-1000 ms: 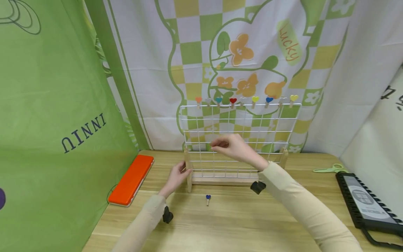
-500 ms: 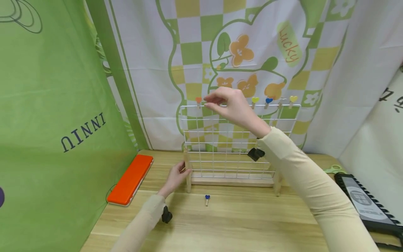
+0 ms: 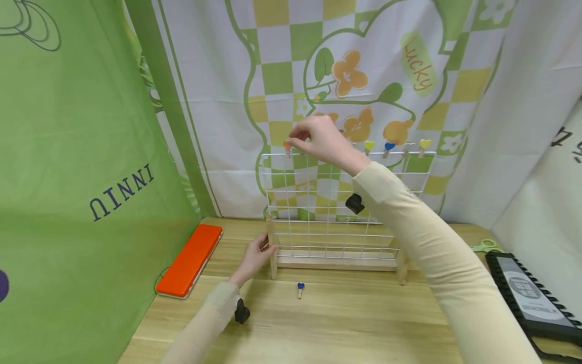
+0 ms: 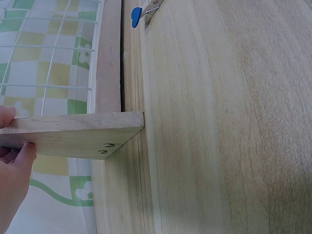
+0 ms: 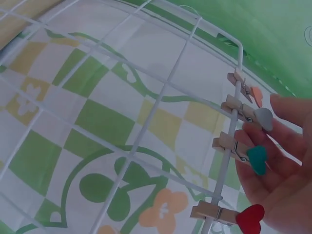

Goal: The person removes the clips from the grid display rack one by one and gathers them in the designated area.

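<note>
Green-and-white checked fabric backdrop behind pale wood-grain worktop carrying upright white wire-grid rack.
Left hand grips the rack's left wooden post; right hand, fingers bent, is at the grey heart-topped wooden clip along the rack's top, grip not determinable. Blue heart-topped wooden clip lies before the rack.

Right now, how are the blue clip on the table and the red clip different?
The blue clip lies on the table; the red clip is clamped atop the rack. The head view shows the blue clip, but not the red clip. Both are wooden with hearts.
</note>
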The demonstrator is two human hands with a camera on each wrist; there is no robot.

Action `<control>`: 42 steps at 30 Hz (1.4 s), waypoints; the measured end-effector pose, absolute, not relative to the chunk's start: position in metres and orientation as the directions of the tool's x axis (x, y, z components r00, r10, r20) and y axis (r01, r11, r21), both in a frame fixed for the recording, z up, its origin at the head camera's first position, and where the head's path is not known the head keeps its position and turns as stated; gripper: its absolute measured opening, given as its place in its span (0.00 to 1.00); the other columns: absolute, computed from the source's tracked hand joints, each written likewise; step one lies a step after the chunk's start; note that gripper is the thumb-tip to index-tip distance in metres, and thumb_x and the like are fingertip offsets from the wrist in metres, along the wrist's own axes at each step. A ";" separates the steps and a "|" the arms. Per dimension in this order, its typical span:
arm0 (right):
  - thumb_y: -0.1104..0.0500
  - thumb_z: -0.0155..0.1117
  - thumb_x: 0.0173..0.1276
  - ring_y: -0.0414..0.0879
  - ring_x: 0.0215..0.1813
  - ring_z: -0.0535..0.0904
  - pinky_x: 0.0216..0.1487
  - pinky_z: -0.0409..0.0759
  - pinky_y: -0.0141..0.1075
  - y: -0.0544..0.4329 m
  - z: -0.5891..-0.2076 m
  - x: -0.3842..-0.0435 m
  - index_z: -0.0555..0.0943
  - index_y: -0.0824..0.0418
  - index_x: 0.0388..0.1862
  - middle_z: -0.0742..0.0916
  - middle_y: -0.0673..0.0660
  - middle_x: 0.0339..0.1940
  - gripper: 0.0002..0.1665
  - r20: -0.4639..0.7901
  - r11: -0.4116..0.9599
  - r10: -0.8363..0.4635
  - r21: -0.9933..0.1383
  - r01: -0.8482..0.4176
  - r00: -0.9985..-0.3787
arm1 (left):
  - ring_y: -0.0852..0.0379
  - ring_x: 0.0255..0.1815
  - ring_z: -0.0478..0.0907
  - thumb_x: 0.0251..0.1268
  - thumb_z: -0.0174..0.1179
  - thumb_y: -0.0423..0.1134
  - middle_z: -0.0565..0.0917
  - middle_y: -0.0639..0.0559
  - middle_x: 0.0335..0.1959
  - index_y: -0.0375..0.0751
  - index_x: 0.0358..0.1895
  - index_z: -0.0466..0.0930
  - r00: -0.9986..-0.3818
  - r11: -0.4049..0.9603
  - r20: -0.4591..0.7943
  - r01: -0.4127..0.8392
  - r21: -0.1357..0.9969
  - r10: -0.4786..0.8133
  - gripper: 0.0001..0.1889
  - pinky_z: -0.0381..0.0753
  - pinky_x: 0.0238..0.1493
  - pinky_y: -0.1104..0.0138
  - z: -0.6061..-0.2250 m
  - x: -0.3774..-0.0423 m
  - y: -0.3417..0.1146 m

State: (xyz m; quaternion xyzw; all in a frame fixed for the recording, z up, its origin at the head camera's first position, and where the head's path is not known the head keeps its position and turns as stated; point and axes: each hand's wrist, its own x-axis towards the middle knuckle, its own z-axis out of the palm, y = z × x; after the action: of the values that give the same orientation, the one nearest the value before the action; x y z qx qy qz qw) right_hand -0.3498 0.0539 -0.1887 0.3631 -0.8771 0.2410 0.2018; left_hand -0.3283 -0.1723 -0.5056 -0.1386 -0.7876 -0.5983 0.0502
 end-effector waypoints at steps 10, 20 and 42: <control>0.55 0.63 0.73 0.44 0.29 0.84 0.29 0.76 0.28 0.047 -0.186 -0.352 0.90 0.59 0.37 0.92 0.58 0.38 0.12 0.443 0.667 -0.546 -0.284 -0.689 -0.711 | 0.32 0.72 0.66 0.68 0.59 0.27 0.68 0.24 0.69 0.23 0.71 0.61 -0.960 0.249 0.227 0.263 0.932 0.164 0.30 0.73 0.70 0.50 -0.508 -0.330 -0.173; 0.57 0.66 0.70 0.43 0.29 0.84 0.27 0.76 0.24 0.046 -0.186 -0.349 0.89 0.60 0.37 0.92 0.59 0.37 0.09 0.446 0.659 -0.503 -0.357 -0.662 -0.741 | 0.31 0.70 0.68 0.69 0.59 0.28 0.70 0.24 0.67 0.21 0.69 0.63 -0.956 0.260 0.241 0.279 0.924 0.170 0.29 0.75 0.69 0.50 -0.507 -0.331 -0.174; 0.56 0.67 0.68 0.46 0.34 0.85 0.38 0.81 0.31 0.050 -0.177 -0.331 0.90 0.59 0.37 0.92 0.57 0.35 0.08 0.568 0.627 -0.396 -0.406 -0.664 -0.721 | 0.31 0.70 0.68 0.68 0.58 0.25 0.69 0.22 0.67 0.21 0.70 0.62 -0.962 0.248 0.226 0.258 0.934 0.151 0.29 0.75 0.69 0.50 -0.506 -0.329 -0.172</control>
State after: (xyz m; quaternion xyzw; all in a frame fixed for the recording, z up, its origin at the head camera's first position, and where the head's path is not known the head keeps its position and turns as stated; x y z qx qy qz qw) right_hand -0.3312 0.0498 -0.1772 0.3029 -0.8753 0.3075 0.2182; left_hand -0.3288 -0.1716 -0.5063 -0.1296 -0.7886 -0.5995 0.0446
